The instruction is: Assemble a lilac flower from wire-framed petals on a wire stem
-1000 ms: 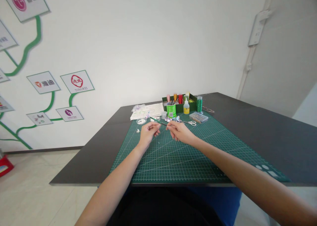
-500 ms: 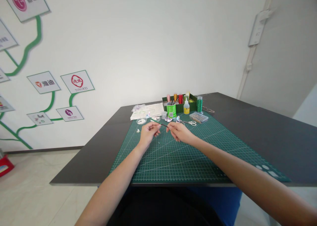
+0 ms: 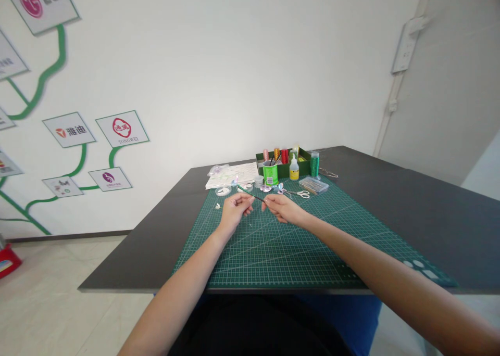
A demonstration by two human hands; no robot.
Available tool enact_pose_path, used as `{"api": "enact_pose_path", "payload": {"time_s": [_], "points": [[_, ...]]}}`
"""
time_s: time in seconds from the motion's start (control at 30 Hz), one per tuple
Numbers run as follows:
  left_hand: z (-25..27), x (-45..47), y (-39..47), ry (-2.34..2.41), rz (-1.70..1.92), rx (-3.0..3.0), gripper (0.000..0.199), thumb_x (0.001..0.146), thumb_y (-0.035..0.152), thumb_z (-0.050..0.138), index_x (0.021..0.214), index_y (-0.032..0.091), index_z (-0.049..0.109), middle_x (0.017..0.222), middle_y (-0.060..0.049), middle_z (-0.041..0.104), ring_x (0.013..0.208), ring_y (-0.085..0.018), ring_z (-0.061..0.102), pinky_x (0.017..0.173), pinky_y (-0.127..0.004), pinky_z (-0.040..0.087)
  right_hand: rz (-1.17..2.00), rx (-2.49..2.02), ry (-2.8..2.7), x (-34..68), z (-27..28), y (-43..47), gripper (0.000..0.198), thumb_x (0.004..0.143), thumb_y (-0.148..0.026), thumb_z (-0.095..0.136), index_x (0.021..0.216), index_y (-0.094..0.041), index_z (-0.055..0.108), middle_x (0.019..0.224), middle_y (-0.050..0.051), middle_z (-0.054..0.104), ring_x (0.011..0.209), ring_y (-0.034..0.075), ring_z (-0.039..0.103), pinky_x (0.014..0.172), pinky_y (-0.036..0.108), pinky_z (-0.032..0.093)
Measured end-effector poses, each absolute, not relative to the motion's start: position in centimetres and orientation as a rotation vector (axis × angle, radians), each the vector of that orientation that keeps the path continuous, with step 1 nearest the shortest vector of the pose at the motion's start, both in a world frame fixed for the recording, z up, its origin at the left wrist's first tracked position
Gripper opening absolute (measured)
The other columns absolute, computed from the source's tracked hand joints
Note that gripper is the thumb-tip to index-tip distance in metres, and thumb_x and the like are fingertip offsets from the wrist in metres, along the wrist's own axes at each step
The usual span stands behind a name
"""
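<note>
Above the cutting mat (image 3: 289, 257), both hands pinch one thin stick (image 3: 246, 190), green toward its upper-left end and dark toward the right. Something small and shiny shows near its upper-left tip; whether it is attached, I cannot tell. My left hand (image 3: 236, 210) grips the stick near its middle between thumb and fingertips. Its dark right end runs into the closed fingertips of my right hand (image 3: 283, 208), which hide that end. A short stretch of stick shows between the two hands. Just left of my left hand, a small white piece (image 3: 217, 206) lies on the mat.
Behind the hands stand a green can (image 3: 270, 175) holding dark-handled tools, a yellow glue bottle (image 3: 294, 169) and a green box (image 3: 304, 167) of thread spools. Scissors (image 3: 302, 193), a clear case (image 3: 313, 185), small dishes (image 3: 223, 191) and white sheets (image 3: 234, 175) lie around them.
My right hand's fingers have shifted slightly on the stick's dark end. My left hand stays almost still, and the stick keeps nearly the same slant.
</note>
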State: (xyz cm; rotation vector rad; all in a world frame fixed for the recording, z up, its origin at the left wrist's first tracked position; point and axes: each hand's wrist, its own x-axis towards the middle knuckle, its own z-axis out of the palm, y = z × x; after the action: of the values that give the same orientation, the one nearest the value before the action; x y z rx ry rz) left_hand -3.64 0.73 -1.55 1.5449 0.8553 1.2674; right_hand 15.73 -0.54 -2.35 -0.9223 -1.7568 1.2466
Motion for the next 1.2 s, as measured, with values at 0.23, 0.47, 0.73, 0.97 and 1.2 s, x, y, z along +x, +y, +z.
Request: {"api": "enact_pose_path", "payload": {"time_s": [0.23,0.47,0.73,0.97,1.2], "points": [[-1.61,-3.65,0.79,0.850,1.260,1.548,0.033,0.070,0.042,0.078,0.081,0.012,0.069,0.055,0.000,0.062,0.046,-0.008,0.051,0.045,-0.019,0.038,1.074,-0.989,-1.781,15.72,-2.10,-0.79,0.028,0.087,-0.047,0.057,0.088,-0.022,0.045,0.043,-0.013,0.032,0.033,0.006,0.027,0.032,0.015,0.021],[-1.55,-3.63,0.67,0.852,1.250,1.558,0.033,0.071,0.042,0.077,0.084,0.012,0.070,0.056,0.000,0.062,0.047,-0.008,0.051,0.046,-0.019,0.037,1.071,-1.049,-1.777,15.59,-2.49,-0.56,0.024,0.090,-0.044,0.053,0.084,-0.021,0.046,0.044,-0.012,0.033,0.033,0.006,0.028,0.031,0.016,0.023],[-1.58,-3.60,0.56,0.851,1.252,1.563,0.033,0.072,0.042,0.077,0.085,0.012,0.071,0.057,0.000,0.062,0.047,-0.008,0.051,0.046,-0.019,0.038,1.194,-0.959,-1.728,15.47,-2.51,-0.68,0.028,0.089,-0.048,0.051,0.084,-0.021,0.046,0.049,-0.013,0.030,0.032,0.004,0.023,0.030,0.016,0.026],[-1.58,-3.54,0.63,0.865,1.250,1.564,0.035,0.071,0.044,0.077,0.084,0.012,0.071,0.056,0.000,0.062,0.046,-0.008,0.051,0.046,-0.019,0.037,1.179,-0.917,-1.752,15.56,-2.49,-0.66,0.032,0.088,-0.051,0.051,0.083,-0.020,0.048,0.048,-0.013,0.032,0.031,0.005,0.027,0.030,0.017,0.028],[-1.70,-3.65,0.77,0.863,1.246,1.583,0.035,0.072,0.044,0.076,0.085,0.012,0.070,0.056,0.000,0.062,0.047,-0.008,0.052,0.046,-0.019,0.038,1.170,-0.926,-1.743,15.54,-2.36,-0.76,0.034,0.088,-0.053,0.050,0.082,-0.019,0.049,0.048,-0.012,0.032,0.031,0.004,0.028,0.030,0.017,0.029]]}}
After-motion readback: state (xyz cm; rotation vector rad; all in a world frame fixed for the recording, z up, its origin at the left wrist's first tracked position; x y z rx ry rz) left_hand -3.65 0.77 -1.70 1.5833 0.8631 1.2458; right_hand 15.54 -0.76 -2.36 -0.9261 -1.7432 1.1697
